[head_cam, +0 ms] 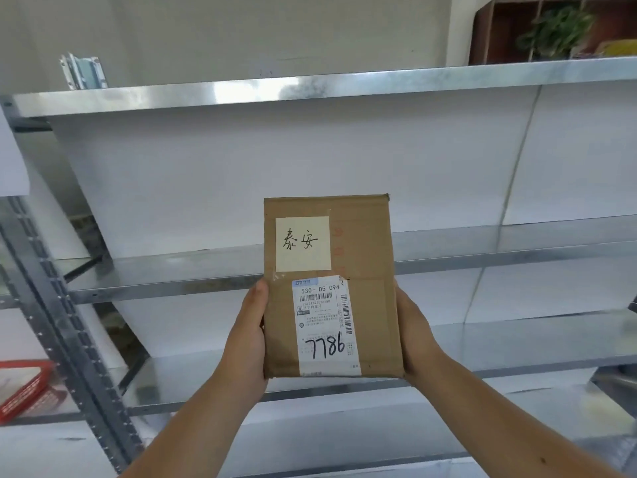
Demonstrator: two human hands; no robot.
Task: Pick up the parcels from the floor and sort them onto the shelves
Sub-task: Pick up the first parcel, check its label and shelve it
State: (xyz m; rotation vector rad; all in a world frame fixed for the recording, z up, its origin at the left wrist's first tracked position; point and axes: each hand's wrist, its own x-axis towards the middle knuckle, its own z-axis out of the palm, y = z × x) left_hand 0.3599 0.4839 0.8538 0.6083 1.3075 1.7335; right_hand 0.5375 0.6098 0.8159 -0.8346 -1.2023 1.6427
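Holding parcel (331, 288) upright between both hands, long axis vertical, in front of shelves (517, 243). Far left: red mesh basket (20, 388) on neighbouring rack. Left hand (250, 326) clasping left edge, thumb on front face. Matte brown cardboard, flat, rectangular; pale square note, glossy white shipping label. Right hand (413, 329) clasping right edge, equally near. Bare galvanised shelf just behind, probably next placement.

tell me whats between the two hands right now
The brown cardboard parcel, in the head view. The left hand presses its left edge and the right hand its right edge, holding it upright in front of the metal shelves.
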